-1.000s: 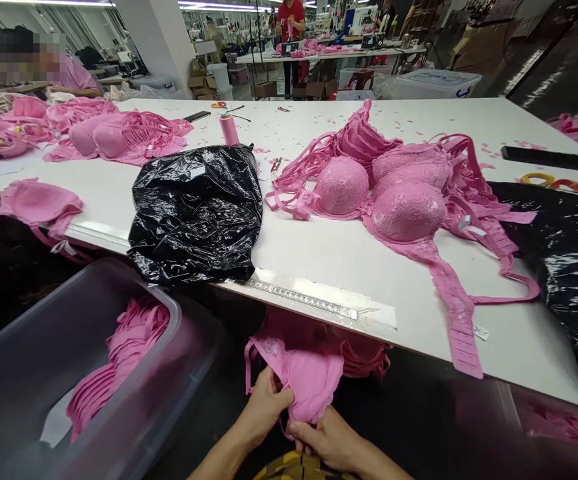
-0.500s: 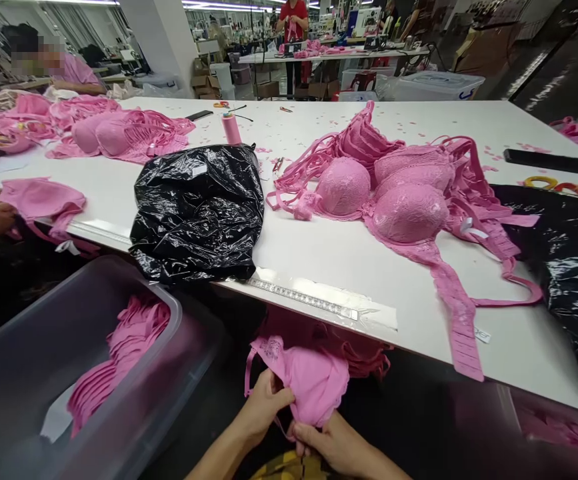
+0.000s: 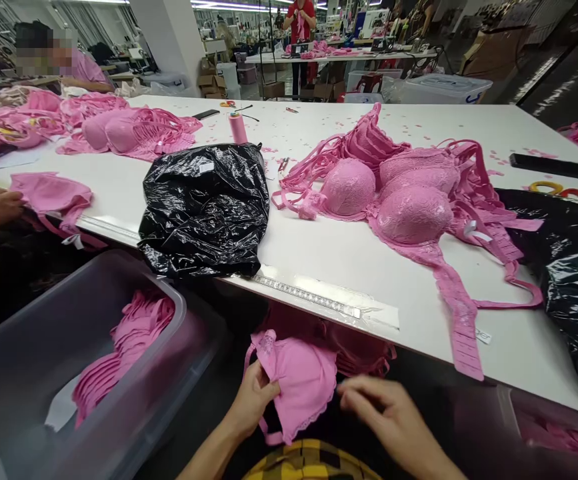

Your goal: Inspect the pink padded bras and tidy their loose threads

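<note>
Pink lace-trimmed bra [image 3: 303,375] seems steadied, pinched by the left hand [image 3: 253,399] at six o'clock. Right hand [image 3: 387,408], fingers parted at five, is probably needed on its edge

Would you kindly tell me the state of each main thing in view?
Pink fabric bra: gripped at one side
Left hand: closed on that bra
Right hand: partly open, near the bra, contact unclear
Grey translucent plastic bin: open, partly filled
Glossy black plastic bag nearest the bin: wrinkled
Pink thread spool: upright
Pink lace bras: piled
White measuring strip: flat
Yellow and orange scissors: blades hidden, state unclear
</note>
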Demonstrator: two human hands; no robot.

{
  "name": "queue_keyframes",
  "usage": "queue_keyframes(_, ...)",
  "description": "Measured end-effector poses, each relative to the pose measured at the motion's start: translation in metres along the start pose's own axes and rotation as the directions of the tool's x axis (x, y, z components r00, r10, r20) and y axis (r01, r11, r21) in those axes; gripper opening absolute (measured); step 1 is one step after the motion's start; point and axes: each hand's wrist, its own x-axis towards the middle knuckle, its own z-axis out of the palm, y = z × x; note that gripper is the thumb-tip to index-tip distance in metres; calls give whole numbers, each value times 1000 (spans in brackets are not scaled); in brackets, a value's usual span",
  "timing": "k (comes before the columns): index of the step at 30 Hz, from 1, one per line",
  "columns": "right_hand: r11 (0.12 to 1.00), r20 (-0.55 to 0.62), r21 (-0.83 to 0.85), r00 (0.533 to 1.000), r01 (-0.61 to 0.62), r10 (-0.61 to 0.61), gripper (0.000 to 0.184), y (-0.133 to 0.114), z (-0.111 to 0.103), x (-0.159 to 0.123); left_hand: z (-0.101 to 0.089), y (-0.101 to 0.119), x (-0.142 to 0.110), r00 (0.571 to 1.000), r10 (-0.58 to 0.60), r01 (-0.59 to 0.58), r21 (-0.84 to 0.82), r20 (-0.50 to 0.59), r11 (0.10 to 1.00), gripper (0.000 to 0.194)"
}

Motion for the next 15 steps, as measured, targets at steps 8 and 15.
queue_keyframes(8, 945, 113, -325, 991, -29, 70, 47, -2, 7, 69, -3, 6, 2, 995, -15, 28, -133, 99, 991, 59)
queue_keyframes(15, 989, 233, -141, 970, -34, 66, 47, 1, 10, 84, -5, 0, 1, 996, -37, 41, 53, -80, 998, 47)
